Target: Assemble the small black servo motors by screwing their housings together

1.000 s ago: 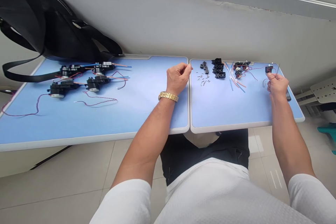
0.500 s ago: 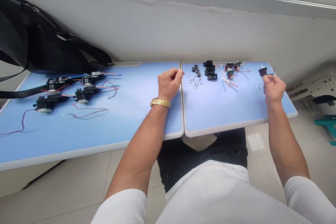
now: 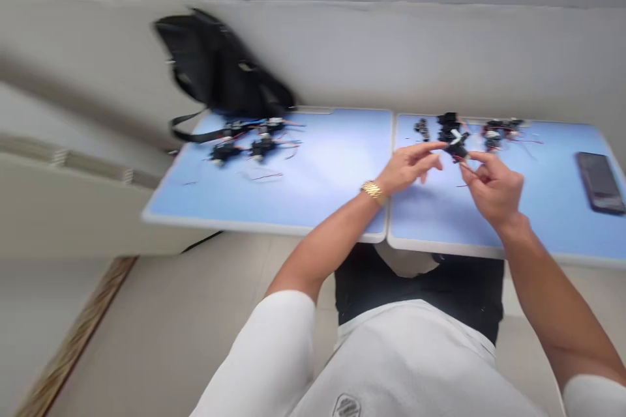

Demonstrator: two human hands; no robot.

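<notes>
Blue table (image 3: 317,163) — left hand (image 3: 408,168) fingers spread, right hand (image 3: 493,192) curled at black plastic part (image 3: 457,142) — grip too blurred to tell.

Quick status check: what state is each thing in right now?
Left hand: open, fingers extended toward the black part
Right hand: at the black part, grip too blurred to tell
Black part: beside the right fingertips, white piece showing
Phone: lying flat, screen dark
Bag: leaning against the wall
Wired motors: lying grouped, wires loose
</notes>
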